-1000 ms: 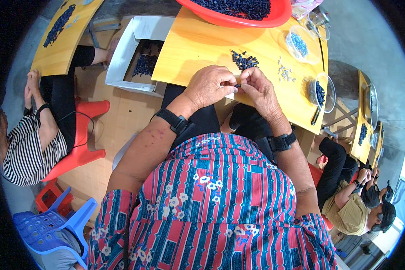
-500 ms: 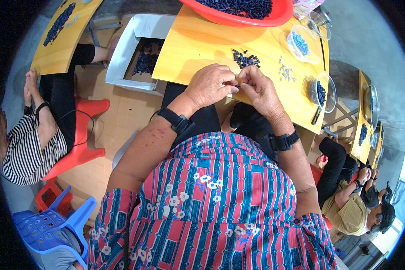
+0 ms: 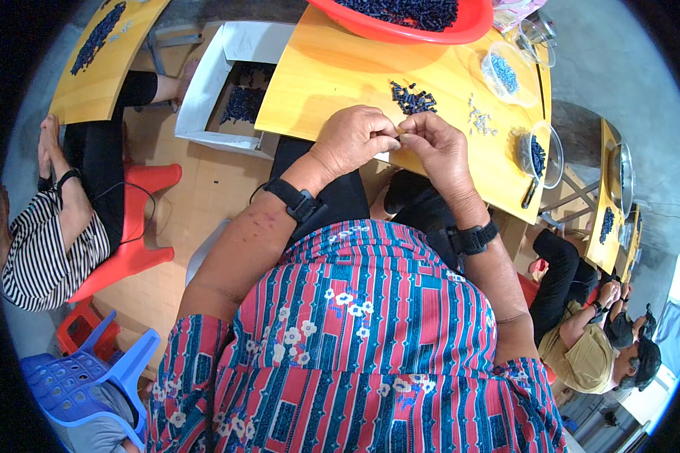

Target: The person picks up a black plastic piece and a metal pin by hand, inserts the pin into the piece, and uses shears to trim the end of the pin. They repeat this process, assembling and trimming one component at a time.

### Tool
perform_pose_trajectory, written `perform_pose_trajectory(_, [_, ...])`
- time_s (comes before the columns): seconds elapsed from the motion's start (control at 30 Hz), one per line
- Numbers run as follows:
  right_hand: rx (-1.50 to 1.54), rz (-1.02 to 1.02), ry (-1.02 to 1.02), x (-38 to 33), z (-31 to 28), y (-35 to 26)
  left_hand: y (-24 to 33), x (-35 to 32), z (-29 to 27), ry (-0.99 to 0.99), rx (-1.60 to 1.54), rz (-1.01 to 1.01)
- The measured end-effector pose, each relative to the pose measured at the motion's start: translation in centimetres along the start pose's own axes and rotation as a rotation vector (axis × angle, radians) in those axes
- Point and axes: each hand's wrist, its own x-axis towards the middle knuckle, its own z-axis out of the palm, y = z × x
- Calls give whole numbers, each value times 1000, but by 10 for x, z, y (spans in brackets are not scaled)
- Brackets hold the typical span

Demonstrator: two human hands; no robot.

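My left hand [image 3: 358,134] and my right hand [image 3: 434,143] meet at the near edge of the yellow table [image 3: 317,83]. Thumb and forefinger are pinched on each hand, and the fingertips almost touch. Whatever sits between them is too small and too covered to make out. Just beyond the fingers lies a loose pile of small dark blue tube-shaped pieces [image 3: 413,99]. To its right, small clear or whitish pieces [image 3: 481,117] are scattered on the wood.
A red basin [image 3: 400,32] of dark pieces stands at the back. On the right are a tub of light blue pieces [image 3: 504,73], a tub of dark pieces [image 3: 538,156] and a dark-handled tool [image 3: 531,194]. A white box [image 3: 204,98] stands left. People sit on both sides.
The fingertips have drawn closer together, and the dark piece that showed between them is now covered. My right fingers have tilted slightly. The rest looks the same.
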Motion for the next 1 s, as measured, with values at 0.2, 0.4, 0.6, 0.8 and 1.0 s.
perform_pose_trajectory(0.2, [394,159,71,-9,1,0,1,1,-1,1,-104,-45])
perform_pose_trajectory(0.4, [385,150,81,-10,1,4,1,0,0,4,-168,-110])
perform_pose_trajectory(0.6, [355,98,79,-10,3,10,0,0,-2,-29,-185,-105])
perform_pose_trajectory(0.8, [402,65,78,-11,6,12,4,0,-5,-30,-162,-91])
perform_pose_trajectory(1.0, [340,-1,128,-12,9,16,3,0,-3,0,-187,-102])
